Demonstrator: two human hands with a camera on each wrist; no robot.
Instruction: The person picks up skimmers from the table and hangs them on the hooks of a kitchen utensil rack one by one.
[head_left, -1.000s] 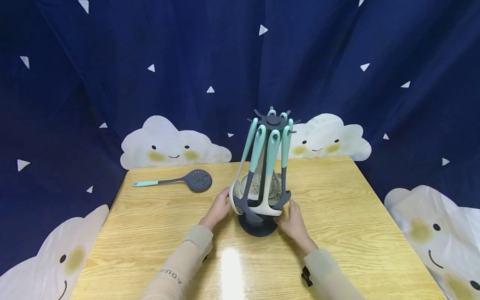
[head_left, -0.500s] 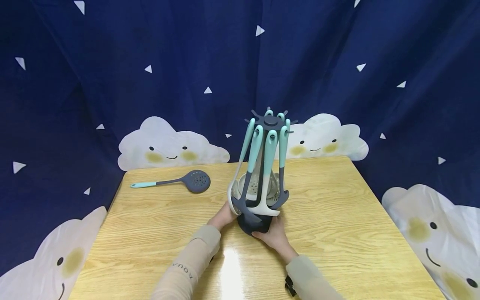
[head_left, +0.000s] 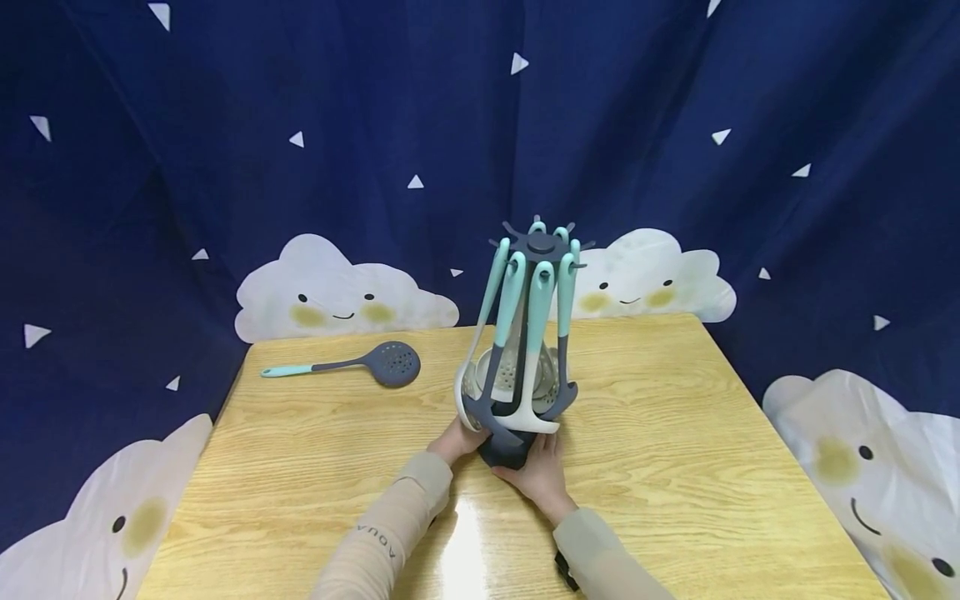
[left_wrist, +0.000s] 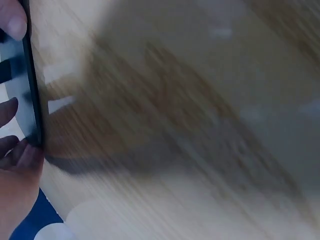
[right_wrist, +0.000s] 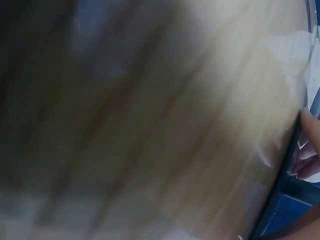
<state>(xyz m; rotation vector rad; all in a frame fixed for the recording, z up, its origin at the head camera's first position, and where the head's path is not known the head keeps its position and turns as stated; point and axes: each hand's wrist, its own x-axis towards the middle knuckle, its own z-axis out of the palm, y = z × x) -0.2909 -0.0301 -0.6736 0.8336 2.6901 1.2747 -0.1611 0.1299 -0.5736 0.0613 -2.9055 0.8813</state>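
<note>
A dark utensil rack [head_left: 540,243] stands on the wooden table in the head view, hung all round with several teal-handled kitchen utensils. Its dark round base [head_left: 506,454] lies between my two hands. My left hand [head_left: 461,440] grips the base from the left, its fingers mostly hidden behind a pale ladle [head_left: 462,400]. From the front right, my right hand [head_left: 538,475] grips the base with its thumb across the front. Both wrist views show the base's dark rim [left_wrist: 34,95] edge-on, with fingers [right_wrist: 307,162] curled at it. Whether the base touches the table I cannot tell.
A dark grey skimmer [head_left: 393,363] with a teal handle lies at the table's back left. The wooden table [head_left: 675,433] ends at a dark blue curtain [head_left: 420,108] printed with clouds. Hanging utensil heads overhang both hands.
Both hands have come closer in round the base: the left slid to the right, the right slid left, its thumb reaching the front. The rack and skimmer stay about where they were.
</note>
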